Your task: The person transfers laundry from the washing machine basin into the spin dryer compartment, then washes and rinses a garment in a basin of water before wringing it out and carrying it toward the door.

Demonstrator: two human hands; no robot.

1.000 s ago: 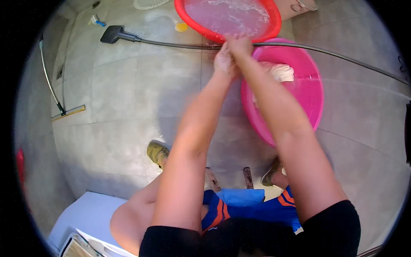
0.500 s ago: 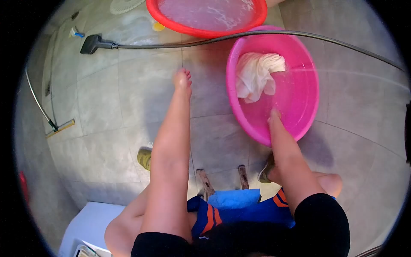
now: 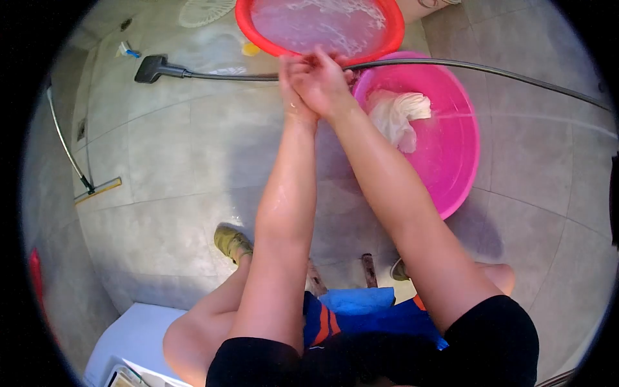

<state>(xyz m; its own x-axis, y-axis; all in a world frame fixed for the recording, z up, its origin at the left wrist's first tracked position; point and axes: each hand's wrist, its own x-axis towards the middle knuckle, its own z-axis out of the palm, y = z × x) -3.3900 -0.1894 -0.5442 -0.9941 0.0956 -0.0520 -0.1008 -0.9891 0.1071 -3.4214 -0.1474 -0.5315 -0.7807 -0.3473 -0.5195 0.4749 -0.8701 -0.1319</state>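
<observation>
My left hand [image 3: 293,84] and my right hand [image 3: 321,82] touch each other, palms meeting, just in front of the red basin [image 3: 244,29]. Their fingers are partly spread and nothing is between them that I can see. Wet patches shine on both wrists and forearms. Soapy water fills the red basin. The pink basin [image 3: 465,138] stands to the right of my hands, with a bunched white cloth [image 3: 401,116] in its upper left part. A thin stream of water enters it from the right.
A grey hose with a flat black head [image 3: 151,69] crosses in front of the red basin. A floor squeegee [image 3: 98,191] leans at left, and a small brush [image 3: 127,49] lies upper left. White appliance [image 3: 138,329] at lower left.
My hands were together at the red basin, then parted, the right one dipping into the pink basin. Now they are together again near the red basin's front rim.
</observation>
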